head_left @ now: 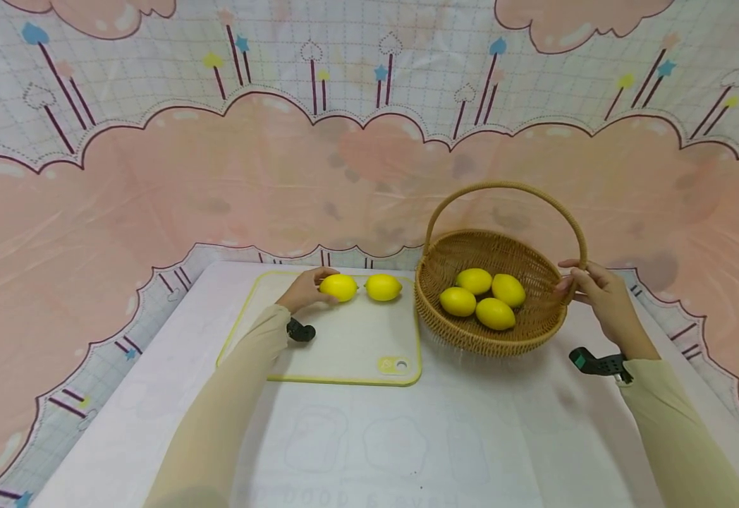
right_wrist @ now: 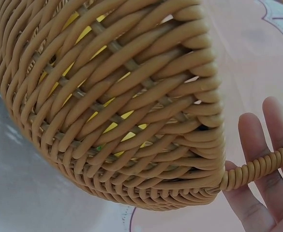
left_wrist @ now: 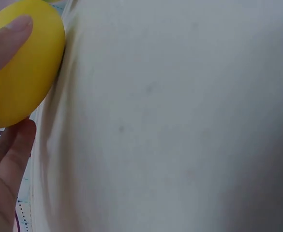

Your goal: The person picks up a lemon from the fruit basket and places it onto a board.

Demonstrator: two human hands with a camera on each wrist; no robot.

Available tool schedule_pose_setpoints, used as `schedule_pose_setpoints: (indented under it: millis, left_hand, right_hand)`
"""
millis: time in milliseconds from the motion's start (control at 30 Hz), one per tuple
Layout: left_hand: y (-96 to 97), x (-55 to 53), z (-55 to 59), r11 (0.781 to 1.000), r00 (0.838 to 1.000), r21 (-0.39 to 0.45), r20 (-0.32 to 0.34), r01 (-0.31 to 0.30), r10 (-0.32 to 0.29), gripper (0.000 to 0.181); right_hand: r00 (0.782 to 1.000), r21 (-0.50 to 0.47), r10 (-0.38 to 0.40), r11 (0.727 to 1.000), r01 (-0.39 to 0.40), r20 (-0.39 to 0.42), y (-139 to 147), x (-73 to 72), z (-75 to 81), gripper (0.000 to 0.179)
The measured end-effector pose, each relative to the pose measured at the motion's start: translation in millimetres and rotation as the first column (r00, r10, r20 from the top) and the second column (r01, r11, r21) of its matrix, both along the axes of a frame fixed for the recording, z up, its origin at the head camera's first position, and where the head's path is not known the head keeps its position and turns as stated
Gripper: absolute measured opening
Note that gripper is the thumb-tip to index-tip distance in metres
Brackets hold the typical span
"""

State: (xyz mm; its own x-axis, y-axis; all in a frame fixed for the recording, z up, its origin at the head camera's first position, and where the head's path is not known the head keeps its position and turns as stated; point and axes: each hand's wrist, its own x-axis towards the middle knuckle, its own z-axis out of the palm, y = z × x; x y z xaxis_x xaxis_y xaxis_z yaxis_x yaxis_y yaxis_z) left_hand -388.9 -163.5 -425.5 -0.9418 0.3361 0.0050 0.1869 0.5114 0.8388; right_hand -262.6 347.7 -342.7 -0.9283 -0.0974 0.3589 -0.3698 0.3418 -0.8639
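My left hand (head_left: 308, 290) pinches a yellow lemon (head_left: 339, 288) over the far part of the cutting board (head_left: 344, 346). In the left wrist view the thumb lies across that lemon (left_wrist: 32, 72), with fingers at its lower end. A second lemon (head_left: 384, 287) sits just right of it on the board. My right hand (head_left: 604, 300) holds the wicker basket (head_left: 484, 343) by the right foot of its handle (head_left: 503, 185). The basket's mouth leans toward me, showing several lemons (head_left: 495, 314) inside. In the right wrist view fingers (right_wrist: 251, 135) extend behind the handle.
The cutting board, white with a yellow edge, lies left of the basket on a white tablecloth (head_left: 369, 451). A patterned pink and white curtain (head_left: 268, 183) rises close behind both.
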Motion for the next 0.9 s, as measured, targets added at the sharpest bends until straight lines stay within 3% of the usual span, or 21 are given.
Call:
schedule_pose_setpoints:
  millis: [233,500,667,900]
  left_hand:
    - [-3.2,-0.5,-0.9,1.0,1.0,0.011,0.021,0.02,-0.02,0.068]
    - [-1.6,-1.6,-1.8,0.999,1.0,0.033,-0.001,0.027,-0.027,0.068]
    - [-2.3,-1.7,-1.1,0.999,0.999,0.009,0.009,0.044,-0.044,0.065]
    - [-4.4,0.3,0.1,0.999,0.998,0.0,0.029,0.054,-0.054,0.066]
  right_hand:
    - [0.999,-0.061,0.035,0.997,-0.036,-0.009,-0.4,2.8,-1.0,0.024]
    - [0.998,-0.103,0.059,0.993,-0.059,-0.004,0.4,5.0,1.0,0.022]
    - [0.997,-0.139,0.081,0.987,-0.082,-0.014,-0.3,4.2,1.4,0.022]
    - [0.997,-0.118,0.075,0.99,-0.075,-0.007,-3.6,3.9,2.7,0.023]
